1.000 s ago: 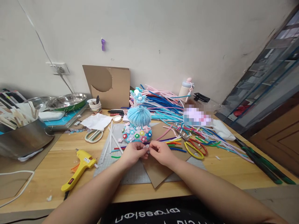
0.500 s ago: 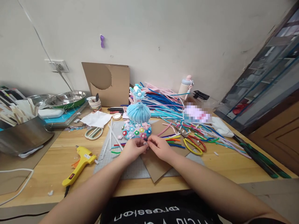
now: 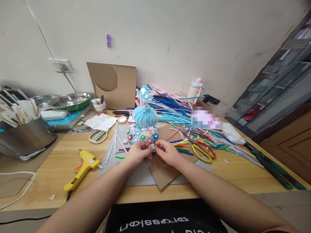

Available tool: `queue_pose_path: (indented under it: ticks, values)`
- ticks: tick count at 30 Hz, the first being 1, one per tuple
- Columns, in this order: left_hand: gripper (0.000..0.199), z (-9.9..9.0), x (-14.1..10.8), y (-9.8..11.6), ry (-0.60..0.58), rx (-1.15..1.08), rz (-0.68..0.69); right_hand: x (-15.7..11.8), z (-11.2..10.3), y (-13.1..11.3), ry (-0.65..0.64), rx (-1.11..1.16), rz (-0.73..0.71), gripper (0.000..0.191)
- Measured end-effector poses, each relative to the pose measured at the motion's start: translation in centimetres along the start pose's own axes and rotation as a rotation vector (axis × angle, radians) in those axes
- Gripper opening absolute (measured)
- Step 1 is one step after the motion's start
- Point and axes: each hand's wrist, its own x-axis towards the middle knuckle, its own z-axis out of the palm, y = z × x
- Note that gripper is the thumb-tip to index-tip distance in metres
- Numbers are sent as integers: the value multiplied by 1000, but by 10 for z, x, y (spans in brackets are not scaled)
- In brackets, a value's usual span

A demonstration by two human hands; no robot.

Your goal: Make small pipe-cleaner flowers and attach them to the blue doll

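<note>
My left hand [image 3: 139, 153] and my right hand [image 3: 168, 154] meet over the middle of the work mat, fingertips pinched together. Between them is a small pale flower [image 3: 152, 147], partly covered by the fingers. Just beyond stands a light blue pipe-cleaner figure [image 3: 145, 116], with a pleated round middle and a flower on top. Its wide blue base [image 3: 143, 133] is dotted with many small coloured flowers. A sheet of brown cardboard [image 3: 162, 174] lies under my hands, on the grey cutting mat [image 3: 136, 176].
At the left lie a yellow glue gun [image 3: 84, 168] and pale-handled scissors [image 3: 97, 136]. Yellow-and-red-handled pliers [image 3: 201, 152] rest at the right. Heaped pipe cleaners [image 3: 170, 103] fill the back. Dark green-handled shears [image 3: 272, 168] lie near the right edge; a metal pot [image 3: 29, 139] stands far left.
My fingertips have shifted slightly, and the pale flower between them now shows more plainly. The view has moved a little; the figure and tools stay in place.
</note>
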Motion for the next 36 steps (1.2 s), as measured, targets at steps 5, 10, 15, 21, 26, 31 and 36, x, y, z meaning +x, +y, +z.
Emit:
queue_pose_path:
  ticks: [5, 10, 15, 21, 26, 31, 36]
  values:
    - [31, 1, -2, 3, 0, 15, 24, -1, 0, -1, -26, -24, -29, 10]
    - [29, -1, -4, 0, -20, 27, -9, -3, 0, -2, -42, -70, -50, 12]
    - [34, -2, -3, -6, -24, -35, -65, -4, -3, -3, -48, -117, -84, 10]
    - [38, 2, -2, -8, -4, -94, -78, -6, -6, -5, -24, -143, -97, 11]
    - [35, 1, 1, -6, 8, -157, -58, -4, -8, -6, -12, -40, -24, 13]
    - [33, -3, 4, -7, -5, -194, -73, 0, -11, -3, -14, 86, 44, 26]
    - [33, -3, 3, -6, -34, -216, -73, 0, -7, -4, -31, 118, 66, 22]
